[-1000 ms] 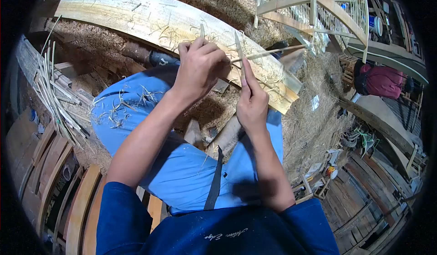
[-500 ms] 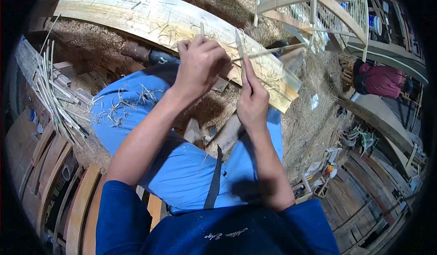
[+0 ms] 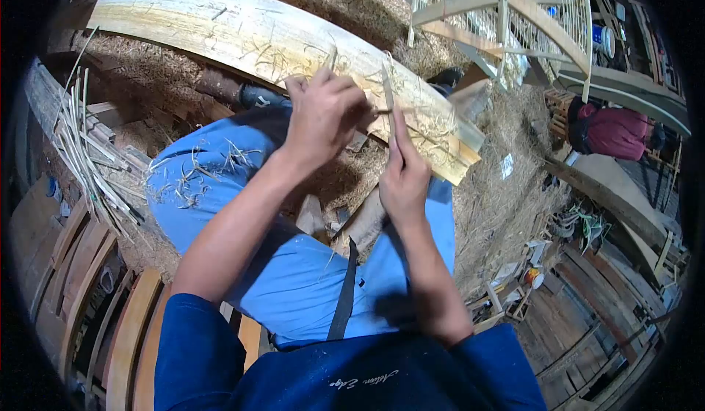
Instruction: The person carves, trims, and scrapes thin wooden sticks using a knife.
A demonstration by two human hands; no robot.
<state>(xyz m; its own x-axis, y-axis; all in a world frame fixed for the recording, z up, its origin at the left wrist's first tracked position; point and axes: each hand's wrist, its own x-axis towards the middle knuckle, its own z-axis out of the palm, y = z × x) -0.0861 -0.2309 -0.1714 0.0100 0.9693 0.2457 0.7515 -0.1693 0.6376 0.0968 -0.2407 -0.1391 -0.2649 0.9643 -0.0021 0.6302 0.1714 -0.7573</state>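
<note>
We grip the strip (image 3: 382, 111) in the left hand (image 3: 321, 114) and the knife (image 3: 388, 84) in the right hand (image 3: 405, 180) — strip and knife crossed above the plank (image 3: 228, 33). For an even cut, we should hold one shallow knife angle — light pressure, left hand clear of the edge.

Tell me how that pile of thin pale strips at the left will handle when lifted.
The pale strips are probably light, being so thin. They look more stiff than floppy, as most lie nearly straight. Lifted together, they may slide apart, since they cross loosely and no tie shows.
</note>
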